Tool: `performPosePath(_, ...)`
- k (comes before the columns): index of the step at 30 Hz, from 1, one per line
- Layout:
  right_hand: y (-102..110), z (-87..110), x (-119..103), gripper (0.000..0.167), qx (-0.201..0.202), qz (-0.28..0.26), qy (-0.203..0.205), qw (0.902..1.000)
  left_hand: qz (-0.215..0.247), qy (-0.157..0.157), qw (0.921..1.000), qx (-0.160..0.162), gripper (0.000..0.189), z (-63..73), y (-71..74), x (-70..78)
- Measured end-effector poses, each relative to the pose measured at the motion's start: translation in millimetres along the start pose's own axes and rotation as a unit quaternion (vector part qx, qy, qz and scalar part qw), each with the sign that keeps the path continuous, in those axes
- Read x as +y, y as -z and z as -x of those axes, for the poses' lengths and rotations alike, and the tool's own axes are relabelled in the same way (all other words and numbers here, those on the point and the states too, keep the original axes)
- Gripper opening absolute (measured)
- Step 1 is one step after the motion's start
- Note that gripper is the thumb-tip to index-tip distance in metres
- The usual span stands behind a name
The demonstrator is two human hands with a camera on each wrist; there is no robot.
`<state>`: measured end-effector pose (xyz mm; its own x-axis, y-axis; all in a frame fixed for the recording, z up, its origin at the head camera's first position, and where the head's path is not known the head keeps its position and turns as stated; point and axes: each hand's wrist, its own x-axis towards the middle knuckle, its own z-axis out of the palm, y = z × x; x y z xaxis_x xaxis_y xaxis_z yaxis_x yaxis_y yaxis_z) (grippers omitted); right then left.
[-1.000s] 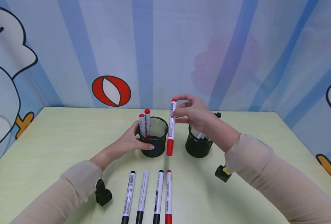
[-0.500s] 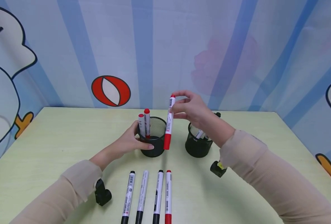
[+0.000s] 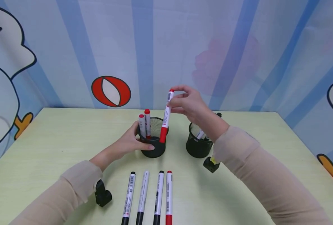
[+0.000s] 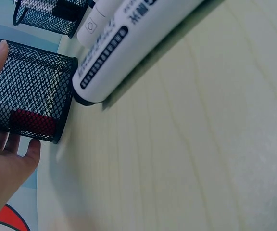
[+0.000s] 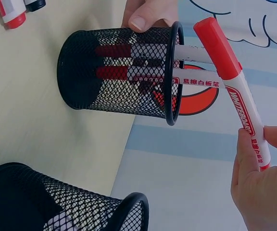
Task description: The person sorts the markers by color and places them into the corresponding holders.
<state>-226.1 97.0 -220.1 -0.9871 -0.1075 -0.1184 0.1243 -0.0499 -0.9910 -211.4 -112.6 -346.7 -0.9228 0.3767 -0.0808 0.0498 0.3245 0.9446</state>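
**Red marker tilted at the mouth of the left cup**

The right hand (image 3: 190, 104) pinches a red marker (image 3: 167, 115) near its upper end, red cap down and slanting toward the left cup (image 3: 158, 152). The right wrist view shows that cap just outside the rim. The left hand (image 3: 129, 140) grips the same cup from its left side, thumb across the front. Two red-capped markers (image 3: 148, 123) stand in it, caps down, ends above the rim.

Both cups are toward the far edge of the worktop (image 3: 70, 134), the right cup (image 3: 199, 148) nearer the far right corner; its markers are partly hidden by the right arm. Toward the near edge lies a row of four markers (image 3: 129, 197), three black-capped, the rightmost red-capped, caps pointing nearward.
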Motion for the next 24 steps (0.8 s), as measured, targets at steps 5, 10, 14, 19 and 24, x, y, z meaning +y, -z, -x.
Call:
performPosePath(5, -4, -5.5, 0, 0.041, 0.012, -0.005, 0.020, 0.9997, 0.003, 0.000, 1.0000, -0.003, 0.089, 0.0, 1.3, -1.8)
performPosePath(10, -7, -10.0, 0, 0.041, 0.023, 0.001, 0.046, 0.9987, 0.007, -0.007, 0.9999, -0.009, 0.089, -0.2, 2.8, -2.4)
performPosePath(14, -9, -12.2, 2, 0.043, 0.034, 0.001, 0.058, 0.9977, 0.007, -0.009, 0.9999, -0.010, 0.089, 0.1, 2.8, -1.8)
performPosePath(19, -12, -13.8, 7, 0.042, 0.045, 0.017, 0.080, 0.9957, 0.008, -0.012, 0.9998, -0.011, 0.090, 0.5, 2.5, -1.4)
performPosePath(24, -14, -13.3, 16, 0.041, 0.036, 0.032, 0.109, 0.9928, 0.012, -0.018, 0.9997, -0.013, 0.090, 1.0, 2.2, -1.0)
